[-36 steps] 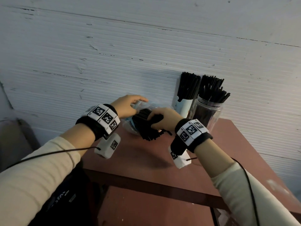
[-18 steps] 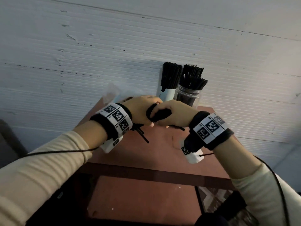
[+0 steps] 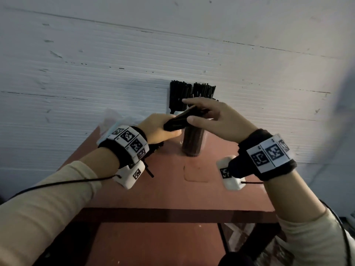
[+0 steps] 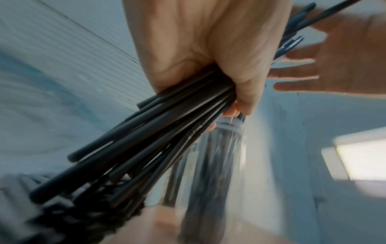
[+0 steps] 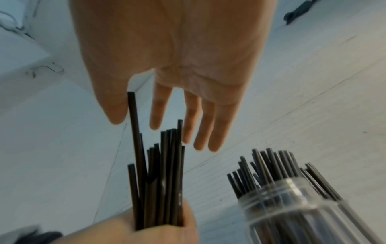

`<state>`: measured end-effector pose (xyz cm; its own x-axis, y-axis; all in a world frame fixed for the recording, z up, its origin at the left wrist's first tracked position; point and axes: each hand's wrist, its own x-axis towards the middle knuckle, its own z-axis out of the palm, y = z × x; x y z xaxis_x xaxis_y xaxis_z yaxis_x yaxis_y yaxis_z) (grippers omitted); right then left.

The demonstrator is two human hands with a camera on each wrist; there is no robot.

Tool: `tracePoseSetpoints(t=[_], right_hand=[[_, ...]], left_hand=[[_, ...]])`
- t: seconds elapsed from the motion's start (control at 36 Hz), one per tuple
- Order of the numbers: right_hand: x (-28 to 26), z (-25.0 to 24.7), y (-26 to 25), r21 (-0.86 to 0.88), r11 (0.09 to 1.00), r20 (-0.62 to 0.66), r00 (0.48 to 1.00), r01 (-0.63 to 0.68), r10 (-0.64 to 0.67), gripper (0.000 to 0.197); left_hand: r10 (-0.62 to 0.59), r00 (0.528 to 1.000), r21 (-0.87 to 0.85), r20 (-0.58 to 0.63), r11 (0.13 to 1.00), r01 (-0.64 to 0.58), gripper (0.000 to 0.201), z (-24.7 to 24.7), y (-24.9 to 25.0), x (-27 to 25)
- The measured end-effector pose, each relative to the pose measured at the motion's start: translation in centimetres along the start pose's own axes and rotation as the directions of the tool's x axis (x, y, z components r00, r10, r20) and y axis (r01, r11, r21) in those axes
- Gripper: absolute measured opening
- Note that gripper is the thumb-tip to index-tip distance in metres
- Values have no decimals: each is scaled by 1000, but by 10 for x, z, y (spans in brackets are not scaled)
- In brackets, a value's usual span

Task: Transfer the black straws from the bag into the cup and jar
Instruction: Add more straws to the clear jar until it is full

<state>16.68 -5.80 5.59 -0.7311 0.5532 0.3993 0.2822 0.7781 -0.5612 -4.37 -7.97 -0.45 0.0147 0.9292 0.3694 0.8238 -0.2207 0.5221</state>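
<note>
My left hand (image 3: 165, 129) grips a bundle of black straws (image 3: 180, 120) in its fist, tilted, just left of the clear jar (image 3: 193, 144). The jar holds several black straws. My right hand (image 3: 189, 110) is open, its straight fingers at the bundle's upper ends above the jar. In the right wrist view the right hand (image 5: 154, 125) touches the straw tips (image 5: 165, 156) beside the jar's mouth (image 5: 292, 206). In the left wrist view the left hand (image 4: 219, 79) holds the bundle (image 4: 146, 140). A white cup (image 3: 177, 112) full of straws stands behind the jar. The clear bag (image 3: 115, 120) lies at back left.
The reddish-brown table (image 3: 172, 191) stands against a white ribbed wall (image 3: 96, 73). The bundle's lower ends (image 3: 149, 170) stick out under my left wrist. The table's front edge lies near my forearms, with floor below it.
The bundle came out of the bag and moved right, up to the jar. The left hand took hold of it. The right hand let go and spread its fingers.
</note>
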Motion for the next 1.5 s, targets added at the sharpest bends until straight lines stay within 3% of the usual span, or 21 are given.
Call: tracePoseSetpoints(t=[0.08, 0.19, 0.36, 0.44, 0.56, 0.61, 0.72, 0.81, 0.97, 1.06, 1.25, 1.39, 1.5], right_hand=[[2, -10, -9, 83, 994, -157, 986, 68, -55, 36], [12, -11, -19, 60, 984, -324, 936, 168, -140, 32], [26, -7, -24, 58, 952, -466, 852, 299, -239, 40], [31, 0, -14, -40, 962, -436, 861, 272, -262, 34], [30, 15, 7, -174, 972, -268, 942, 161, -204, 25], [28, 20, 12, -198, 967, -209, 957, 161, -202, 24], [27, 22, 11, -173, 964, -262, 933, 204, -245, 23], [29, 21, 9, -166, 960, -317, 910, 225, -268, 27], [31, 32, 22, -203, 963, -226, 948, 177, -222, 27], [30, 37, 24, -176, 965, -245, 941, 192, -232, 29], [31, 40, 26, -175, 959, -269, 926, 222, -264, 29], [28, 43, 30, -181, 957, -268, 925, 228, -271, 28], [27, 43, 31, -178, 957, -274, 922, 230, -273, 28]], left_hand=[[-41, 998, -171, -49, 985, 32, 13, -2, 11, 5], [-11, 999, -316, -43, 949, -3, 21, -4, 31, 12], [-44, 998, -606, 41, 793, 59, 13, 12, 50, 12], [-68, 993, -666, 91, 737, 112, 15, 23, 48, 10], [-140, 970, -670, 198, 703, 239, 25, 36, 37, 7], [-153, 964, -669, 220, 695, 263, 26, 39, 32, 5], [-120, 970, -665, 209, 710, 231, 12, 37, 32, 6], [-119, 973, -661, 196, 717, 221, 21, 34, 33, 11], [-163, 951, -590, 262, 752, 292, 14, 38, 27, 11], [-173, 943, -593, 285, 742, 315, 12, 40, 26, 10], [-189, 904, -585, 383, 708, 395, 46, 41, 17, 10], [-139, 888, -573, 438, 717, 396, 40, 46, 16, 3], [-156, 896, -521, 416, 766, 376, 62, 45, 16, 1]])
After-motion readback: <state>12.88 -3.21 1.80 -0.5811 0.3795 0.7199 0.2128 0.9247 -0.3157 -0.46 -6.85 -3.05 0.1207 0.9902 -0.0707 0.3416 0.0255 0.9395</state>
